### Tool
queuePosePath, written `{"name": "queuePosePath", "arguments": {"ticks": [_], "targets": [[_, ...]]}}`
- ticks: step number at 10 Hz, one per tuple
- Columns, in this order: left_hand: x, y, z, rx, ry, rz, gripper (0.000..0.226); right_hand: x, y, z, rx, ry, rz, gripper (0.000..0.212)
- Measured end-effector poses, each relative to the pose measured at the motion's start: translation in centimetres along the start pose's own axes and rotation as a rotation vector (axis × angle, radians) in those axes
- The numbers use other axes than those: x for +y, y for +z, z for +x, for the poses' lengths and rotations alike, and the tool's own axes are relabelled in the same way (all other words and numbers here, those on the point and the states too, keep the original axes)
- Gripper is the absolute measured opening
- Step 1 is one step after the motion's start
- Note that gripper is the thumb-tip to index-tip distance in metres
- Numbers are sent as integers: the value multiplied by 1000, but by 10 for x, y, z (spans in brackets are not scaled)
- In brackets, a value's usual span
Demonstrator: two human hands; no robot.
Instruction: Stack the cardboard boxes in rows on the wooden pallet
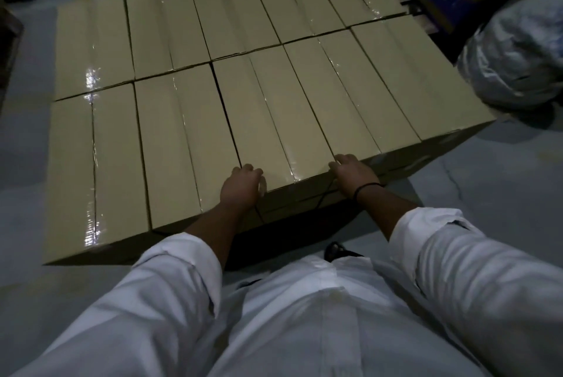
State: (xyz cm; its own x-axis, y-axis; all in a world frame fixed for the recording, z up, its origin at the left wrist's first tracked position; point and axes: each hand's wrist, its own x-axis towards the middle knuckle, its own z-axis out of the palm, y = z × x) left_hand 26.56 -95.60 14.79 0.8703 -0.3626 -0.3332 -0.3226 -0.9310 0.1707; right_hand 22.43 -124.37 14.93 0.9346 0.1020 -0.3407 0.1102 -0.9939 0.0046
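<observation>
Several tan cardboard boxes sealed with clear tape lie side by side in two rows, a near row and a far row [231, 11], forming a flat layer. The pallet beneath is hidden. My left hand [242, 186] grips the near left corner of the middle box [268, 114] in the near row, fingers curled over its top edge. My right hand [353, 175] holds the near right corner of the same box, fingers curled on the edge. A dark band circles my right wrist.
A large silvery plastic bag [518, 56] sits on the floor at the right of the stack. Blue crates [438, 2] and dark goods stand behind the boxes. Grey concrete floor [21, 163] lies at the left and right. My white clothing fills the foreground.
</observation>
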Motion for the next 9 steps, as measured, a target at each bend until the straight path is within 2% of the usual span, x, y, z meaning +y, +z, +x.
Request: {"name": "queuePosePath", "arguments": {"ticks": [1, 2, 4, 6, 7, 9], "targets": [[9, 5, 4, -71, -63, 21, 55, 21, 4, 14, 15, -39, 6, 31], [13, 12, 7, -38, -118, -23, 56, 33, 10, 28, 6, -97, 15, 25], [21, 17, 5, 18, -177, -105, 52, 39, 15, 42, 65, -165, 20, 35], [24, 19, 7, 33, -201, -114, 48, 47, 26, 52, 34, -246, -14, 42], [34, 15, 3, -7, -216, -106, 46, 47, 24, 52, -23, -231, -18, 47], [65, -9, -17, -56, -245, -2, 48, 55, -5, 36, -50, -230, 45, 34]]}}
